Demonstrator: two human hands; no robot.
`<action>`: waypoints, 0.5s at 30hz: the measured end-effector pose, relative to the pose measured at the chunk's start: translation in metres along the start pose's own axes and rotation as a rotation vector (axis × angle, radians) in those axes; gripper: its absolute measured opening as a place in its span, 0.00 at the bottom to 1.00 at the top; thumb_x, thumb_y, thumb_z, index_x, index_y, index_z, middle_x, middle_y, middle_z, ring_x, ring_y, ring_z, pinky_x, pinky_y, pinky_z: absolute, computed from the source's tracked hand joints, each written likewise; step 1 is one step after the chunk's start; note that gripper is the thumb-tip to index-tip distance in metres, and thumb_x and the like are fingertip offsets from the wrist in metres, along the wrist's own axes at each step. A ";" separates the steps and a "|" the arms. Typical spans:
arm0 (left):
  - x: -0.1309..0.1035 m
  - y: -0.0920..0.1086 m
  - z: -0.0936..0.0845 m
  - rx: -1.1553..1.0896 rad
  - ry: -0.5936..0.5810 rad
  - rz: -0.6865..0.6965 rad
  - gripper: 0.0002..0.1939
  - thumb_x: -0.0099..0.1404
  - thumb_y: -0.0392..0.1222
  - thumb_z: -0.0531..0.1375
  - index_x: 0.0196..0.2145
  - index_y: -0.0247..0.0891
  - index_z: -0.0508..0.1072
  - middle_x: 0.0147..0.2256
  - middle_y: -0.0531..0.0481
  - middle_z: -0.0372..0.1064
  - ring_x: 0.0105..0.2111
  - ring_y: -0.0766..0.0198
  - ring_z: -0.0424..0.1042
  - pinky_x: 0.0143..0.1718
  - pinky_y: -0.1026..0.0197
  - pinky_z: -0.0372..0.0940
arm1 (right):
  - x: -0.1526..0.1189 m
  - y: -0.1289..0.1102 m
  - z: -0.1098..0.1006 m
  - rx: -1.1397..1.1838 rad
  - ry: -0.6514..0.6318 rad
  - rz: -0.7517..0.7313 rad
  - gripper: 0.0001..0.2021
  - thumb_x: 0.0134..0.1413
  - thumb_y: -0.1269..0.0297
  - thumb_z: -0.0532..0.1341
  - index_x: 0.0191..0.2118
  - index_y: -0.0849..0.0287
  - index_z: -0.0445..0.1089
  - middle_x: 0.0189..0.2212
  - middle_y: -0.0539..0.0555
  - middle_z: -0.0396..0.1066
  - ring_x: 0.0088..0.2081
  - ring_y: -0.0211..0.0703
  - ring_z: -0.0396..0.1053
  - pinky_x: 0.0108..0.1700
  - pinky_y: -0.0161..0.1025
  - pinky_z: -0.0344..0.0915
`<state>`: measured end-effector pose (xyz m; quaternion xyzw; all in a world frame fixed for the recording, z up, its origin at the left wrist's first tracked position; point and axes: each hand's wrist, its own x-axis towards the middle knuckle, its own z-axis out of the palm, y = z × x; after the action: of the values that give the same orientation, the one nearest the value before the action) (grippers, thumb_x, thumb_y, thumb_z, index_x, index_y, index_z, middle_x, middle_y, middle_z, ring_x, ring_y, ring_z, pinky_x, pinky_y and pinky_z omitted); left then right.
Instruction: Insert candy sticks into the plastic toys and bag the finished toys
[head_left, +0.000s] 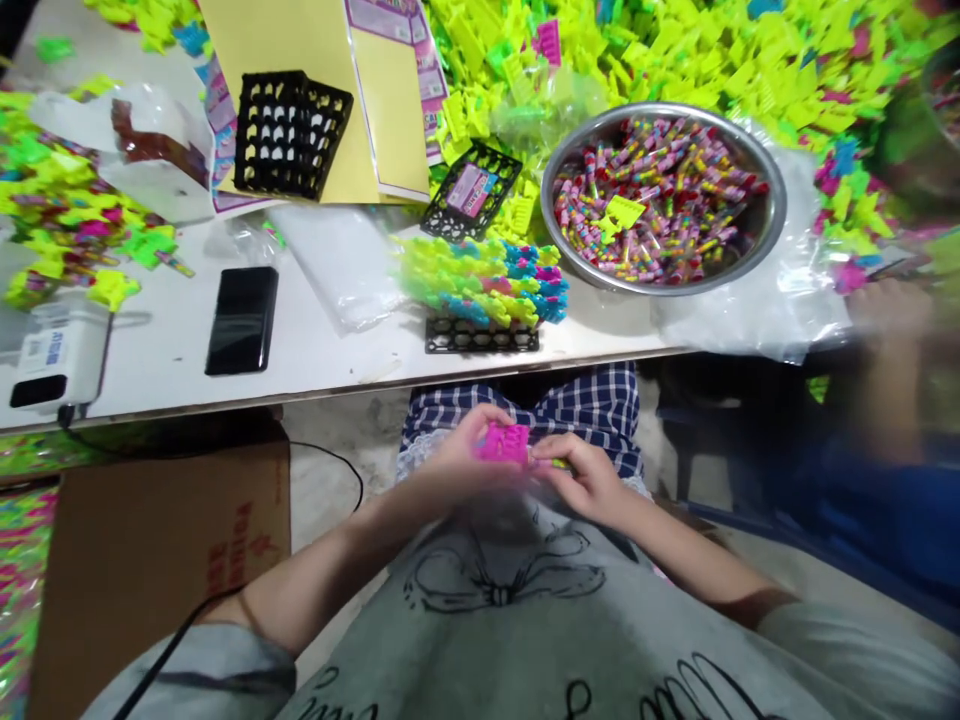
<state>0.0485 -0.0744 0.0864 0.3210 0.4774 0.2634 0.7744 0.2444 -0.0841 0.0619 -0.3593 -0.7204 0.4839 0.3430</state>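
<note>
Above my lap, my left hand (463,452) grips a bright pink plastic toy piece (508,443) with raised marks, which I cannot read. My right hand (592,478) meets it from the right, thumb and fingers pinching a small wrapped candy roll (555,463) against the toy's edge. Fingers hide much of the roll, and whether it sits inside the toy I cannot tell. Straight ahead on the table edge, a black grid rack (480,338) stands filled with rows of yellow, blue and pink plastic toys (484,282).
A steel bowl (551,215) of wrapped candy rolls stands right of the rack. Behind lies a big heap of yellow-green toys (705,50). Black racks (289,135), a phone (241,320) and a white power bank (64,350) lie leftward. At right is another person's blurred hand (892,310).
</note>
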 end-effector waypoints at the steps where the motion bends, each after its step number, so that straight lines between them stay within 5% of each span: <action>1: -0.001 -0.009 0.001 -0.014 -0.010 -0.001 0.26 0.47 0.35 0.65 0.41 0.40 0.58 0.29 0.56 0.62 0.25 0.71 0.63 0.26 0.67 0.58 | -0.004 0.002 0.003 0.029 0.006 -0.003 0.08 0.54 0.71 0.56 0.40 0.55 0.64 0.34 0.55 0.71 0.37 0.41 0.70 0.38 0.39 0.66; 6: -0.007 -0.045 0.010 0.100 -0.046 0.092 0.38 0.46 0.34 0.66 0.53 0.43 0.55 0.29 0.57 0.63 0.26 0.71 0.63 0.29 0.66 0.59 | -0.016 0.003 0.010 0.135 -0.033 0.047 0.05 0.53 0.70 0.57 0.37 0.55 0.64 0.32 0.52 0.71 0.35 0.40 0.70 0.36 0.37 0.66; 10: -0.018 -0.050 0.003 0.207 0.077 0.074 0.22 0.47 0.37 0.65 0.41 0.41 0.69 0.39 0.50 0.68 0.34 0.65 0.67 0.35 0.63 0.61 | -0.021 0.004 0.006 0.177 0.042 0.318 0.07 0.51 0.67 0.59 0.38 0.55 0.63 0.32 0.52 0.70 0.34 0.39 0.69 0.35 0.36 0.64; 15: -0.019 -0.045 -0.016 0.304 0.238 -0.112 0.11 0.53 0.48 0.60 0.26 0.36 0.72 0.24 0.53 0.69 0.19 0.70 0.64 0.21 0.66 0.57 | -0.022 0.011 0.005 0.341 0.118 0.666 0.11 0.45 0.61 0.63 0.35 0.57 0.65 0.28 0.50 0.71 0.31 0.38 0.69 0.33 0.35 0.63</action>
<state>0.0304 -0.1136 0.0583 0.3737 0.6170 0.1810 0.6685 0.2534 -0.1023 0.0471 -0.5386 -0.4523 0.6605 0.2628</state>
